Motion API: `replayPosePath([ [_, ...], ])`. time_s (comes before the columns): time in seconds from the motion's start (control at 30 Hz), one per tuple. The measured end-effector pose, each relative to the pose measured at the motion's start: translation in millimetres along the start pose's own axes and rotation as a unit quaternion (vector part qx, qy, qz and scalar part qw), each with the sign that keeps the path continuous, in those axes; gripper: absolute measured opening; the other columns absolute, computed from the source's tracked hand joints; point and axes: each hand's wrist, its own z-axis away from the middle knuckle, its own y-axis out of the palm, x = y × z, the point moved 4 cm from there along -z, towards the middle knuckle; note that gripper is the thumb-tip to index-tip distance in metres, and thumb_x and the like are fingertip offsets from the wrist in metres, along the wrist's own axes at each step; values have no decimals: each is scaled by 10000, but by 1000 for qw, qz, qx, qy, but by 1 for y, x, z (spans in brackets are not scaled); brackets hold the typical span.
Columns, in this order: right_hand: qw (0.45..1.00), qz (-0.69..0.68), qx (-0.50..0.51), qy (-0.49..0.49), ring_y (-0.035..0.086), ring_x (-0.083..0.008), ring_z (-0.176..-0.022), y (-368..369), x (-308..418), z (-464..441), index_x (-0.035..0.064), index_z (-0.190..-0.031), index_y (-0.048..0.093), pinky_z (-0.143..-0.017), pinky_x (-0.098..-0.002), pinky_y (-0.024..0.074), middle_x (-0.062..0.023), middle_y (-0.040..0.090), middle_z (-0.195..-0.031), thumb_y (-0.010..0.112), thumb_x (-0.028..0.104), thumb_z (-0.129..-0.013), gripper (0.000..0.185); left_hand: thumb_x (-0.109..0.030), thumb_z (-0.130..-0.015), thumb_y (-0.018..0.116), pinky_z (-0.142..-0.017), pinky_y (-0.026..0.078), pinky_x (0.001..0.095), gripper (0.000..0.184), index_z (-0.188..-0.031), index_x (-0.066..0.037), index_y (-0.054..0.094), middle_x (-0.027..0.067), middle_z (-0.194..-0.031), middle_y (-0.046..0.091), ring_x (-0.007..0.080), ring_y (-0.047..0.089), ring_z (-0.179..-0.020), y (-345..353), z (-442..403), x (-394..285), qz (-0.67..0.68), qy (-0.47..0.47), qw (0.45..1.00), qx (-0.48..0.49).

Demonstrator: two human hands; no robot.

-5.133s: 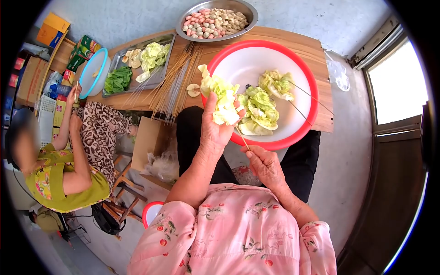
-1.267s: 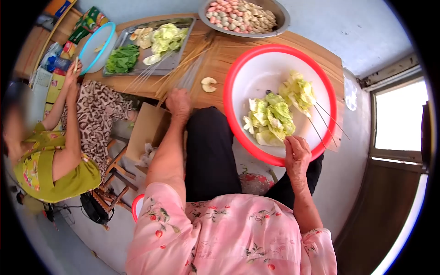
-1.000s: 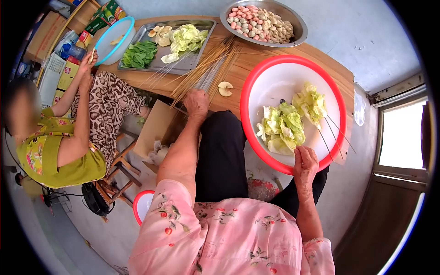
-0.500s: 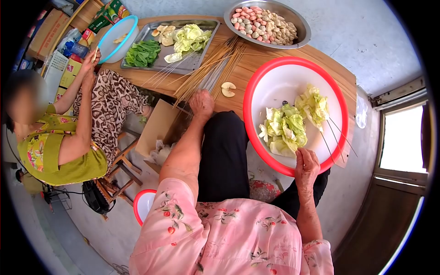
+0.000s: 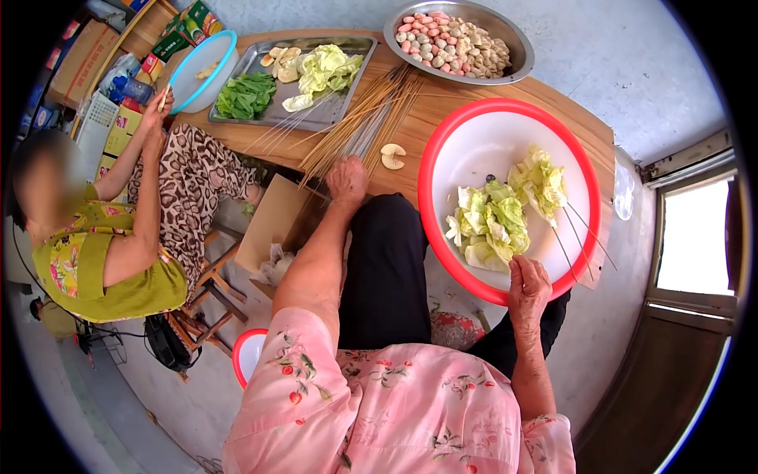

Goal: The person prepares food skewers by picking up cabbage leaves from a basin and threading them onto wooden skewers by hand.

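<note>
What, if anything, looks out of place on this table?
One pale slice with a gap in it lies alone on the bare wooden table, while other pale slices are in the metal tray. The thin sticks are fanned out untidily beside it. I see no obvious spill.

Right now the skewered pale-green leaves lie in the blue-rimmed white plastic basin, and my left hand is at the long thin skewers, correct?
No: in the head view, the white plastic basin is red-rimmed. The skewered leaves lie in it, your left hand at the skewers.
</note>
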Motion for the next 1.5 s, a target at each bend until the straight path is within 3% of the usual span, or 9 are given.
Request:
replayPosePath([
  [0.3, 1000, -3, -8, -6, 587, -288, -718, -1, -2, 1, 26, -843, 631, -656, -356, 466, -117, 608, -748, 656, 81, -772, 93, -176, -796, 512, -650, 473, 494, 160, -784, -47, 606, 226, -773, 625, 419, 596, -697, -62, 16, 11, 74, -44, 996, 24],
  [0.4, 1000, -8, -5, 2, 584, -283, -711, -2, -2, 1, 31, -840, 631, -649, -357, 463, -111, 602, -737, 660, 82, -768, 92, -138, -782, 549, -546, 483, 424, 119, -793, -37, 611, 182, -691, 630, 328, 617, -592, -72, 25, 24, 202, 11, 979, -3],
  [0.47, 1000, -10, -5, 2, 583, -283, -705, -2, -2, 1, 33, -836, 630, -644, -359, 462, -110, 599, -730, 661, 81, -766, 91, -88, -770, 575, -449, 438, 292, 96, -829, -28, 621, 95, -631, 611, 168, 575, -503, -90, 36, 21, 448, -132, 875, 126],
  [0.67, 999, -37, 8, -19, 577, -289, -664, -7, 5, -4, 18, -817, 615, -607, -353, 461, -113, 587, -702, 654, 43, -758, 75, -55, -785, 572, -426, 368, 181, 103, -865, -11, 619, 35, -644, 584, 59, 480, -471, -156, 70, -10, 556, -198, 794, 144],
  [0.9, 986, -166, -3, -10, 574, -293, -713, -10, 28, 2, 76, -1253, 499, -654, -359, 474, -134, 601, -834, 662, -13, -727, 558, -39, -818, 564, -441, 376, 170, 119, -923, -20, 616, 33, -656, 591, 57, 496, -478, -176, 136, -122, 651, -93, 695, 291],
  [1.1, 995, -92, 0, -40, 554, -294, -784, -17, 16, 13, 57, -1108, 580, -681, -361, 459, -136, 564, -893, 707, 106, -717, 413, -35, -850, 546, -491, 421, 174, 106, -939, -12, 599, 17, -696, 585, 35, 506, -543, -154, 195, -202, 623, 22, 615, 484],
  [1.27, 990, -129, -55, 17, 554, -286, -764, -26, -6, 20, 16, -865, 625, -661, -350, 458, -132, 559, -853, 688, 194, -769, 212, -118, -889, 556, -527, 447, 189, 149, -997, -21, 592, 5, -712, 595, 56, 540, -571, -137, 173, -203, 549, 67, 713, 430],
  [1.4, 984, -164, -75, 12, 559, -279, -731, -24, -6, 20, 6, -801, 624, -653, -345, 460, -132, 570, -816, 674, 180, -784, 181, -62, -820, 554, -827, 417, 263, 287, -1087, 39, 531, 66, -986, 566, 131, 534, -899, -87, 113, -182, 645, -79, 724, 231],
  [1.5, 984, -160, -76, 5, 563, -276, -705, -23, -6, 19, 2, -792, 624, -637, -340, 464, -128, 575, -792, 676, 173, -783, 178, -80, -738, 622, -837, 422, 287, 452, -1136, 72, 470, 143, -1076, 531, 199, 536, -939, -59, 82, -186, 626, -114, 743, 209],
])
